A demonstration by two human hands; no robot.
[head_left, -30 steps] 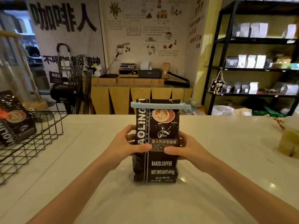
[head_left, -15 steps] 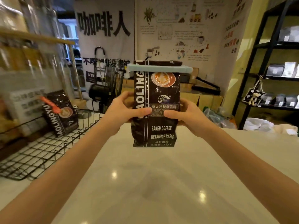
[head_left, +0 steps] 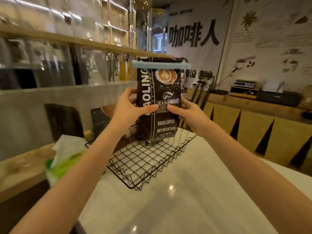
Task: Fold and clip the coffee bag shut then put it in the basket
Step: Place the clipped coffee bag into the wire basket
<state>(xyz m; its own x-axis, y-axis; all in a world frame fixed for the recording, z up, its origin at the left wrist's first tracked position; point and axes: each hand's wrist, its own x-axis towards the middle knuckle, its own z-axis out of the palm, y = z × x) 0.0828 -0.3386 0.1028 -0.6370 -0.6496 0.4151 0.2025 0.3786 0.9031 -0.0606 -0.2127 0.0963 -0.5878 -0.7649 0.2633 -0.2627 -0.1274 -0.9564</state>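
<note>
I hold a dark coffee bag (head_left: 160,92) upright in the air, its folded top pinched by a long pale blue clip (head_left: 160,65). My left hand (head_left: 130,109) grips the bag's left side and my right hand (head_left: 187,112) grips its right side, thumbs on the front. The bag's bottom hangs just above the black wire basket (head_left: 143,164), which sits on the white counter (head_left: 185,200). A second dark bag behind my left hand is mostly hidden.
A green and white tissue pack (head_left: 62,161) lies left of the basket on a wooden ledge (head_left: 20,173). A grey wall with glass jars on shelves rises behind. Wooden counters with devices stand at the right.
The bag was lifted off the counter and carried left; it now hangs over the wire basket. Both hands keep the same grip. My view has swung to the left.
</note>
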